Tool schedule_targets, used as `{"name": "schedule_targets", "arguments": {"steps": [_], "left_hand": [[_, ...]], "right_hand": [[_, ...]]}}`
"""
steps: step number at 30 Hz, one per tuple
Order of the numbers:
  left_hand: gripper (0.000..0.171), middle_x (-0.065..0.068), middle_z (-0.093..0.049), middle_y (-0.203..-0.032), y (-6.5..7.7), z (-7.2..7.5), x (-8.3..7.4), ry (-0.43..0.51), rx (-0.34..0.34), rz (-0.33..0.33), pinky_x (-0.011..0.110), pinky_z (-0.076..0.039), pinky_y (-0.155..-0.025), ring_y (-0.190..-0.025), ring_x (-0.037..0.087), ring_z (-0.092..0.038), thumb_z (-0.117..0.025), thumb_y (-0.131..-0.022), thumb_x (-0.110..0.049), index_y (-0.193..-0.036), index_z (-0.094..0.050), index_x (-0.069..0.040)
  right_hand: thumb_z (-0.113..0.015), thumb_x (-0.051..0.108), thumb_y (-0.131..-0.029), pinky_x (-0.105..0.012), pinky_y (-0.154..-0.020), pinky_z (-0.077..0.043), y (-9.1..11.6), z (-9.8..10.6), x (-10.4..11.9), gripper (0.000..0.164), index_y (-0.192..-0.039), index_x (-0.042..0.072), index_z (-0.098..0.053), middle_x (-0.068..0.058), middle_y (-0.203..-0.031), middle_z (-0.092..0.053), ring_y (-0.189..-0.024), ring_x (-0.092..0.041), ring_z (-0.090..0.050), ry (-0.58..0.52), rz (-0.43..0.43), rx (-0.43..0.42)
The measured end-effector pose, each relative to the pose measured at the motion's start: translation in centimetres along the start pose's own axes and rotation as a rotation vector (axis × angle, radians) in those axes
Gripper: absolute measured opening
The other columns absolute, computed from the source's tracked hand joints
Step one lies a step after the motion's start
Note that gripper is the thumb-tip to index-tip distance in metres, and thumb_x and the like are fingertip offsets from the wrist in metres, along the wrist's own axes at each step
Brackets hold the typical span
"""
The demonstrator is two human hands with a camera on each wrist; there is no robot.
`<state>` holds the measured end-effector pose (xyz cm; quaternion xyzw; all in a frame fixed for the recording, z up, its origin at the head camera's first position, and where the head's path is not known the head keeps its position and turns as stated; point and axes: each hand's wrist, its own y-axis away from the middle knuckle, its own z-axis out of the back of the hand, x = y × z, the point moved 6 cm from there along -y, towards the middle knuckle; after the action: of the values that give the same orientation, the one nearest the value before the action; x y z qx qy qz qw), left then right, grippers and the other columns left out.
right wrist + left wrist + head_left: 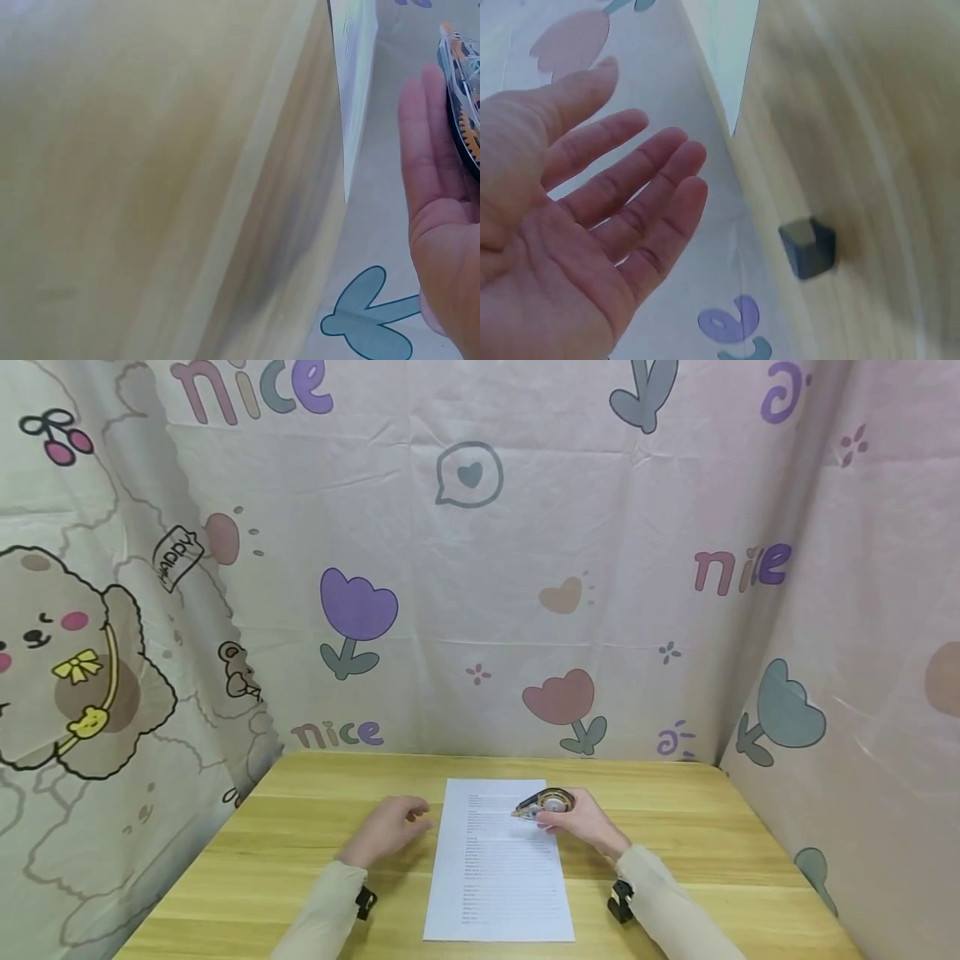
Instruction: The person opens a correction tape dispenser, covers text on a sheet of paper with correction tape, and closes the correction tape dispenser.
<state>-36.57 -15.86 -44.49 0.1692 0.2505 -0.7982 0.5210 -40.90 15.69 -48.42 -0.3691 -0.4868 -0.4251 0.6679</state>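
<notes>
A correction tape dispenser [553,806], clear and black with orange gears, is gripped between the thumb and fingers of my right hand [588,823]. Its tip points left over the upper part of a printed sheet of paper [517,893]. In the right wrist view the dispenser [466,97] lies along the fingers and is cut off by the frame's edge. My left hand [390,828] is beside the sheet's left edge, holding nothing. The left wrist view shows that hand [622,187] with palm turned up and fingers loosely extended.
A small dark block [808,247] appears against the wooden table [660,893] in the left wrist view. Behind the table and along both sides hangs a printed cloth [465,560]. Each wrist wears a black strap device [621,902].
</notes>
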Motion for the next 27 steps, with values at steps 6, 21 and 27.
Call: {"name": "schedule_targets", "arguments": {"steps": [6, 21, 27], "left_hand": [[0.021, 0.005, -0.071, -0.093, 0.2, 1.4, 1.4, 0.013, -0.022, 0.057, 0.036, -0.057, -0.076, -0.085, 0.015, -0.064, -0.069, -0.090, -0.016, -0.106, -0.070, -0.001], [0.012, 0.007, -0.067, -0.083, 1.4, 3.0, 5.4, -0.129, -0.038, 0.261, 0.030, -0.048, -0.056, -0.064, 0.014, -0.056, -0.072, -0.087, -0.013, -0.093, -0.071, -0.003], [0.013, 0.011, -0.070, -0.088, 1.4, 2.9, 5.3, -0.132, -0.025, 0.227, 0.035, -0.053, -0.061, -0.069, 0.018, -0.060, -0.073, -0.084, -0.011, -0.092, -0.072, 0.000]], "right_hand": [[-0.079, 0.019, -0.083, -0.045, -0.076, -0.061, 0.2, -0.4, 0.2, 0.037, -0.110, -0.002, -0.067, -0.009, -0.094, -0.072, -0.086, -0.028, -0.068, 0.081, 0.003, 0.002], [-0.081, 0.029, -0.081, -0.024, -0.079, -0.054, -0.2, -1.0, 0.2, 0.043, -0.112, 0.004, -0.066, -0.004, -0.099, -0.072, -0.090, -0.014, -0.064, 0.200, -0.005, -0.053], [-0.082, 0.030, -0.079, -0.029, -0.072, -0.058, -0.3, -1.1, 0.1, 0.047, -0.115, 0.005, -0.065, -0.006, -0.101, -0.070, -0.087, -0.015, -0.063, 0.189, -0.008, -0.065]]}}
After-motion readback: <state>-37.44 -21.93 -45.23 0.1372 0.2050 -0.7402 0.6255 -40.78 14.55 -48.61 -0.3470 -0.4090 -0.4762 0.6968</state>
